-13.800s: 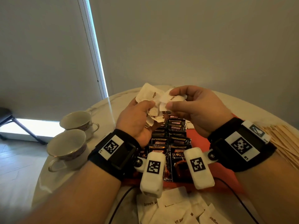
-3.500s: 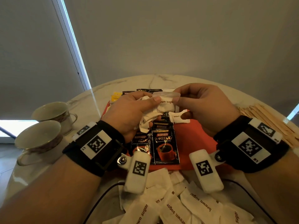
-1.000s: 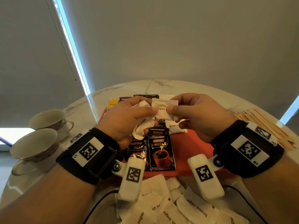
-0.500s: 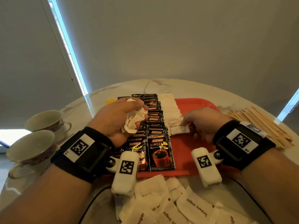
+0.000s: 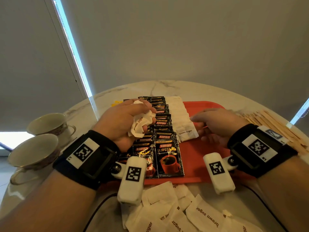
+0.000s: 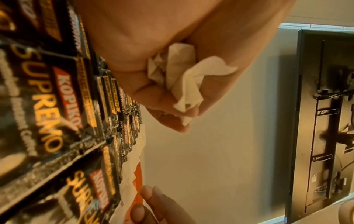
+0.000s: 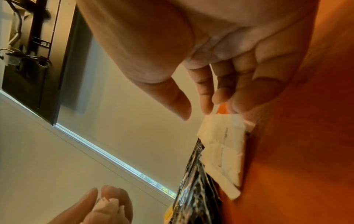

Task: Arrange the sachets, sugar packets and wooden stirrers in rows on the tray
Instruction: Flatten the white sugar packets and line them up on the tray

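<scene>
Two rows of black coffee sachets (image 5: 168, 158) lie overlapped along the left of the red tray (image 5: 202, 161). Beside them runs a row of white sugar packets, its nearest packet (image 5: 187, 132) marked "brown sugar". My right hand (image 5: 199, 127) hovers low at that packet's right edge with relaxed fingers (image 7: 206, 104) and holds nothing; the packet row (image 7: 224, 145) lies just beyond the fingertips. My left hand (image 5: 145, 114) grips a crumpled bunch of sugar packets (image 6: 184, 84) above the sachets. Wooden stirrers (image 5: 274, 124) lie on the table right of the tray.
Several loose sugar packets (image 5: 189, 213) lie on the marble table (image 5: 167, 86) in front of the tray. Two teacups (image 5: 48, 124) (image 5: 33, 151) stand at the left. The tray's right half (image 5: 205, 108) is bare red.
My right hand took one packet from the left hand, laid it at the near end of the sugar row and let go. The left hand moved slightly left with its bunch.
</scene>
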